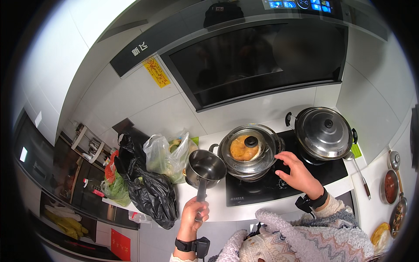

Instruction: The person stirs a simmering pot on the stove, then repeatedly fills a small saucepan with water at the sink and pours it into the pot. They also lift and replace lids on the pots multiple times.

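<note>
My left hand grips the long handle of a small dark saucepan. The saucepan is held over the counter's front part, left of the stove, with its open top towards me and nothing plainly visible inside. My right hand is raised above the black cooktop, fingers apart and holding nothing. Its fingertips are close to the right rim of a metal pot covered by a glass lid with a black knob. Through the glass, yellow-orange food shows. Whether my fingertips touch the rim I cannot tell.
A large lidded steel pot stands on the right burner, with a ladle beside it. Black and clear plastic bags crowd the left counter. Pans with food lie far right. A range hood overhangs the stove.
</note>
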A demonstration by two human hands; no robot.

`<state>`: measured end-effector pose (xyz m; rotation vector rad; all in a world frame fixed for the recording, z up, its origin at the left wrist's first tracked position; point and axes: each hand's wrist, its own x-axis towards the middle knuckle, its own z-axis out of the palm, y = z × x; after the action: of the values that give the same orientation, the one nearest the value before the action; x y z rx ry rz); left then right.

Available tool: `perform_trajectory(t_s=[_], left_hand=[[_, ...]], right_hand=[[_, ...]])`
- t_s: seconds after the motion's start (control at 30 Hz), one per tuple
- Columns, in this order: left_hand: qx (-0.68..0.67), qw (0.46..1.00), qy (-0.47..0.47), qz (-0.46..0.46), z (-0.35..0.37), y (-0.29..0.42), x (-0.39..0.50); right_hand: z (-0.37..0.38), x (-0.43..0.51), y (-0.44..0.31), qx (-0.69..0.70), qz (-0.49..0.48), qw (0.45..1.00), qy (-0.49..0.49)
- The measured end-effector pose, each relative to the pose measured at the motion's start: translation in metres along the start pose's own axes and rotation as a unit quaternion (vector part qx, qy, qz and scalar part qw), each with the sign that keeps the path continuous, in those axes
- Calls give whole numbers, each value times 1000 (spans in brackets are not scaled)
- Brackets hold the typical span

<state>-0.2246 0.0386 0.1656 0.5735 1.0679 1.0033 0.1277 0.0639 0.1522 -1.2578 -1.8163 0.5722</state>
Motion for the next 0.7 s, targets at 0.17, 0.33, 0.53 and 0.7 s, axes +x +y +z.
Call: perform_trajectory(t_s=[0.17, 0.33, 0.53, 0.7], left_hand=[[1, 1000, 3, -2, 2, 1, 0], [10, 1000, 8, 4, 2, 3, 0], [5, 1000, 8, -2, 2, 4, 1], [17, 1000, 7, 3, 4, 5, 1]], right_hand=[[7, -3, 5, 2, -4, 1000, 2], [7, -4, 6, 4, 8, 1000, -2], [3, -4, 2, 24, 40, 999, -11], [1, -3, 1, 38, 58, 997, -21]])
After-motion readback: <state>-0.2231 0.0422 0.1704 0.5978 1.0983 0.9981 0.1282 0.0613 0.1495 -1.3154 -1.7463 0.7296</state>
